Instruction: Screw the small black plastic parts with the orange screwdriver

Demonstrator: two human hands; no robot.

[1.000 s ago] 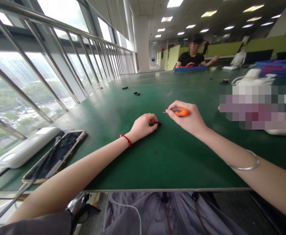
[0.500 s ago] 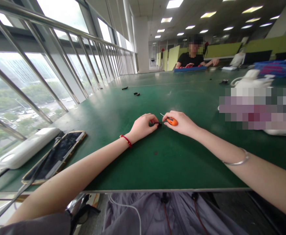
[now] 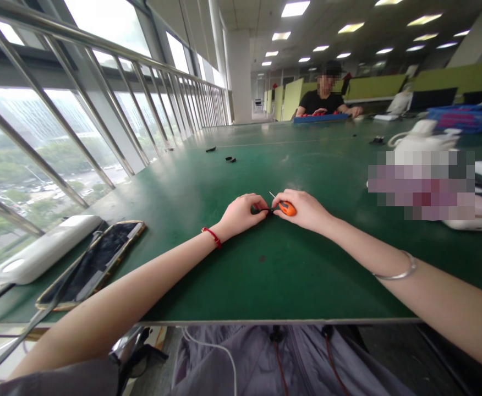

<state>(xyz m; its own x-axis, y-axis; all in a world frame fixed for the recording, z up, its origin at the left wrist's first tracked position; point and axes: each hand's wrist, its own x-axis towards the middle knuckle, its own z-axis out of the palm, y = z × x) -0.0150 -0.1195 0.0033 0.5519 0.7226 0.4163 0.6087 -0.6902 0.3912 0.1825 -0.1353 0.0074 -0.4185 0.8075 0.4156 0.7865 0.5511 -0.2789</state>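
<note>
Over the green tabletop (image 3: 208, 286) my two hands meet near the middle. My left hand (image 3: 243, 213) pinches a small black part (image 3: 269, 211), whose kind is too small to make out. An orange and grey screwdriver (image 3: 288, 208) lies in my right hand (image 3: 305, 210), its thin metal shaft pointing up and to the left, away from the black part. The fingertips of my right hand touch or nearly touch the black part's right end; which of the two I cannot tell.
A phone (image 3: 94, 264) and a long white device (image 3: 45, 247) lie at the left. Small black pieces (image 3: 230, 159) are scattered farther back. White items (image 3: 425, 140), partly blurred out, stand at the right. Across the table a person (image 3: 323, 102) sits behind a blue tray (image 3: 319, 118).
My right hand has moved slightly left, bringing its fingertips to the black part. The left hand stays almost still. Across the table, the person's outstretched hand has drawn in a little.
</note>
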